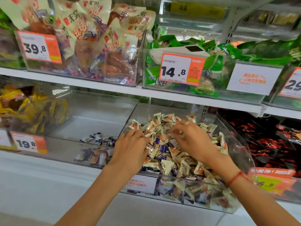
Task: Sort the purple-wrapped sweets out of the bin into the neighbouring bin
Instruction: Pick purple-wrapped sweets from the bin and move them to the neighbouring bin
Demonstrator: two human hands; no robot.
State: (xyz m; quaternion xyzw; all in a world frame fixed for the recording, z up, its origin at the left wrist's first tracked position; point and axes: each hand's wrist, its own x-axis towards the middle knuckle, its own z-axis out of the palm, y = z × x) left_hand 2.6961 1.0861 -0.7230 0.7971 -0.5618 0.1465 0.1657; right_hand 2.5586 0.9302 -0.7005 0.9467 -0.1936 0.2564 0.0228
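A clear bin point(192, 195) on the lower shelf is heaped with cream-and-orange wrapped sweets point(164, 121). Purple-wrapped sweets point(163, 147) are mixed in among them. Both hands are in this heap. My left hand point(130, 149) is at the heap's left edge with its fingers bent down among the sweets, so their tips and any hold are hidden. My right hand point(190, 139) lies over the middle of the heap, its fingers spread and bent, touching the wrappers. The neighbouring clear bin point(91, 123) to the left holds several purple-wrapped sweets point(99, 139) near its front right.
Further left is a bin of yellow packs point(29, 110) and to the right a bin of red-and-black packs point(267, 141). The white shelf point(114, 88) just above carries bins of snack packs with orange price tags point(180, 69). A red string circles my right wrist point(236, 177).
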